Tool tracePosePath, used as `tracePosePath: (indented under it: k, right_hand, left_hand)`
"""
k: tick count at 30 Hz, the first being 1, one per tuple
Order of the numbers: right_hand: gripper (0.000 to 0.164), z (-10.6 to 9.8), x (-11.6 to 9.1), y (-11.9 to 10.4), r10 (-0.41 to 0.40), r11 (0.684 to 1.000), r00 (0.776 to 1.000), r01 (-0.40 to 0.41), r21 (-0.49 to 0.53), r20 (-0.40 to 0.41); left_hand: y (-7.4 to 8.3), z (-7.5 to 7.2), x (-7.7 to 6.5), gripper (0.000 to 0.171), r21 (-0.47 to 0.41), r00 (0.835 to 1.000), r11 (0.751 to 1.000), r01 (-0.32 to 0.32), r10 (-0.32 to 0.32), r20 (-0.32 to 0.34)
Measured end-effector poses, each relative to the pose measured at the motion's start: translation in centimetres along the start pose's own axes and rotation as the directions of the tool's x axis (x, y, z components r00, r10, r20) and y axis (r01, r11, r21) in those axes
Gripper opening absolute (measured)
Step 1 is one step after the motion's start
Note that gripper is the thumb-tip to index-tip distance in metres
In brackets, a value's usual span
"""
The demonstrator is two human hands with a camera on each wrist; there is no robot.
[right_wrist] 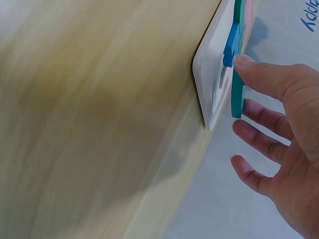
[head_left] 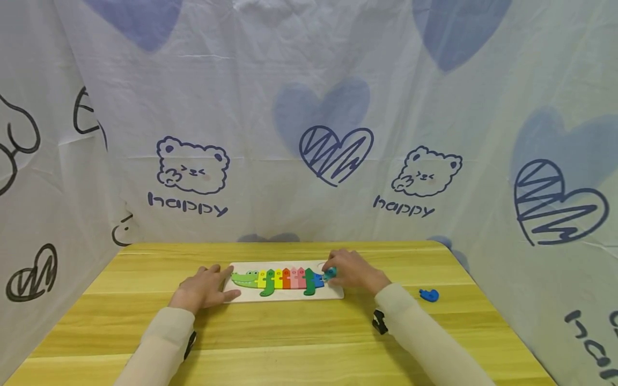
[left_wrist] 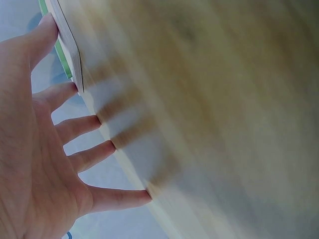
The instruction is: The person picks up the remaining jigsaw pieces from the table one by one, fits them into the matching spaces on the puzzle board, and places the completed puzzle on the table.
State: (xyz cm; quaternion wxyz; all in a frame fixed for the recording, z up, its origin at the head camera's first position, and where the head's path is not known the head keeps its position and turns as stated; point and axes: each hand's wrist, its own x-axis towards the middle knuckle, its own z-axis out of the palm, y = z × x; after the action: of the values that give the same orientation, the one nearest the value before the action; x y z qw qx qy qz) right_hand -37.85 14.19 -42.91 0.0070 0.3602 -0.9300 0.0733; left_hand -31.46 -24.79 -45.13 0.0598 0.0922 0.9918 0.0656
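A white puzzle board (head_left: 285, 296) lies on the table with a colourful crocodile puzzle (head_left: 285, 279) in it, its green head at the left. My left hand (head_left: 205, 288) rests at the board's left end, thumb and index finger touching its edge; in the left wrist view the fingers (left_wrist: 89, 158) are spread and fairly straight. At the right end, my right hand (head_left: 356, 271) pinches a teal puzzle piece (right_wrist: 238, 97) between thumb and fingers. That piece stands on edge beside the blue piece (right_wrist: 231, 42), above a bare part of the board.
A loose blue puzzle piece (head_left: 429, 295) lies on the wooden table (head_left: 270, 348), to the right of the board. A white printed cloth (head_left: 260, 107) hangs behind the table and at both sides.
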Motion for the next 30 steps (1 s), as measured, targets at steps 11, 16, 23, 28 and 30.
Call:
tracePosePath:
  k: [11,16,23,28,30]
  right_hand:
    - [0.032,0.53,0.51,-0.19,0.012,1.0,1.0,-0.012,-0.005,0.016]
    - [0.033,0.54,0.43,-0.12,0.006,1.0,1.0,-0.006,-0.012,0.021]
    - [0.033,0.51,0.55,-0.21,0.004,1.0,1.0,-0.004,-0.002,0.014]
    - [0.034,0.73,0.78,-0.22,0.041,0.999,0.999,-0.04,-0.011,0.022]
    - [0.034,0.82,0.82,-0.22,0.044,0.999,0.999,-0.044,-0.018,0.022]
  left_hand:
    - [0.03,-0.09,0.0,0.089,-0.007,1.0,1.0,0.013,-0.012,0.014]
    - [0.17,-0.26,-0.09,0.088,-0.005,1.0,1.0,0.008,-0.008,0.014]
    - [0.16,-0.2,-0.04,0.087,-0.004,1.0,1.0,0.005,-0.005,0.012]
    - [0.02,-0.23,0.02,0.087,-0.009,1.0,1.0,0.003,-0.003,0.01]
    - [0.01,-0.22,0.01,0.087,-0.011,1.0,1.0,0.003,-0.003,0.01]
